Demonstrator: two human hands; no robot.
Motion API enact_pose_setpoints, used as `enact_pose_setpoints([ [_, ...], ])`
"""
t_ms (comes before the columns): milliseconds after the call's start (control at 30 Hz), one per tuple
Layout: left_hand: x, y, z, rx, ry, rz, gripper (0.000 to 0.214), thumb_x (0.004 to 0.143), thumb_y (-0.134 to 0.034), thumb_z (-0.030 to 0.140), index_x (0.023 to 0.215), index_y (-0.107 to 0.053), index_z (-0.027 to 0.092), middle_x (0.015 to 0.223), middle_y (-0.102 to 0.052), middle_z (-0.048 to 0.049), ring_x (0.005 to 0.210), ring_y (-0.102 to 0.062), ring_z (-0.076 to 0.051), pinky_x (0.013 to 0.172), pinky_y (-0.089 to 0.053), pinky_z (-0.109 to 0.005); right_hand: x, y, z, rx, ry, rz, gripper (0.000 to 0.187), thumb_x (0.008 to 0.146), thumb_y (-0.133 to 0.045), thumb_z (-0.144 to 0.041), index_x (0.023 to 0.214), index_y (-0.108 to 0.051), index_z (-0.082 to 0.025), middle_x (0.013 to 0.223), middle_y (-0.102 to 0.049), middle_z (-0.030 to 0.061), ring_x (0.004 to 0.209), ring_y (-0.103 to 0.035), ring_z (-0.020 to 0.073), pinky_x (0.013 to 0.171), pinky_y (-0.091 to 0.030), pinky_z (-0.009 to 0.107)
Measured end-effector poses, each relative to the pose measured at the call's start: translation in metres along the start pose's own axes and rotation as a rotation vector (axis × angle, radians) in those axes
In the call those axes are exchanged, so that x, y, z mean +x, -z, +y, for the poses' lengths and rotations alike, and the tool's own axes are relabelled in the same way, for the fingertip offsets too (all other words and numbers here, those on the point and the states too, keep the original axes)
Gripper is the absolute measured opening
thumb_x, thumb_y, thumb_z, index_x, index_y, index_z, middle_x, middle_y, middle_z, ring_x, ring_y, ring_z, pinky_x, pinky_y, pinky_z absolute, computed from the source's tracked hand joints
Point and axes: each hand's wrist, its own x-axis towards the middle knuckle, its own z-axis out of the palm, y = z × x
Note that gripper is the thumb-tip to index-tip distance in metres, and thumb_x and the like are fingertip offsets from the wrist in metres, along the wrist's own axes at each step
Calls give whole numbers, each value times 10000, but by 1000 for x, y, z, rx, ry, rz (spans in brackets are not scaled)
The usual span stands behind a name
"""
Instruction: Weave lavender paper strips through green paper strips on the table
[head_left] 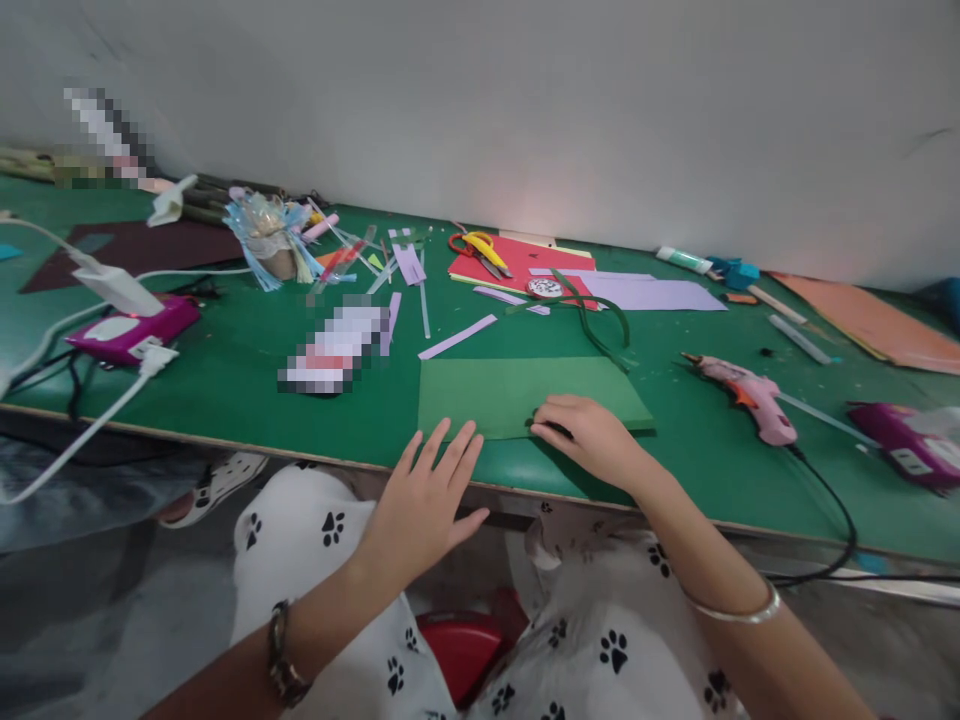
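A sheet of green paper (517, 390) lies near the table's front edge. My left hand (424, 500) is open, its fingers spread, with the fingertips at the sheet's front left edge. Over the sheet's front right part, my right hand (589, 440) is closed, thumb and fingers pinched together. Something small and dark shows at its fingertips, too hidden to name. Behind the sheet, curled dark green paper strips (600, 325) lie beside a round patterned piece (544, 288). Left of them is a narrow lilac strip (457, 337).
Scissors (480, 250) rest on red paper (525, 268). A pink glue gun (750, 395) with its cord lies at right, near a purple power strip (911, 440). Another purple power strip (135, 325) with white plugs stands at left. A phone-like blurred object (337, 345) lies left of centre.
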Motion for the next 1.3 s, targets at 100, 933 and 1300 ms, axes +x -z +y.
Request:
enact_pose_setpoints([
  [100,0,1,0,1,5,-18,542,874,-319,469,1293,-451,150,1340,-455,-49,1205,-425,-275,952,-366,-415,-4,1,6,-24,-6,3,201,860,-461,-240,713,-576,-166,674,-570,29,655,-521,138,585,-348,225],
  [933,72,18,-9,-390,-13,-255,155,876,-467,247,807,-578,164,799,-595,-14,775,-552,-150,638,-379,-243,-12,-12,-4,220,126,225,129,835,-495,-174,733,-574,-169,711,-601,37,700,-542,135,641,-423,227],
  [1300,73,11,-6,-383,93,-257,202,875,-465,282,755,-577,165,751,-599,-12,726,-553,-146,563,-343,-233,-23,-5,11,216,12,243,130,819,-521,-191,708,-586,-168,708,-612,41,683,-561,135,631,-443,237],
])
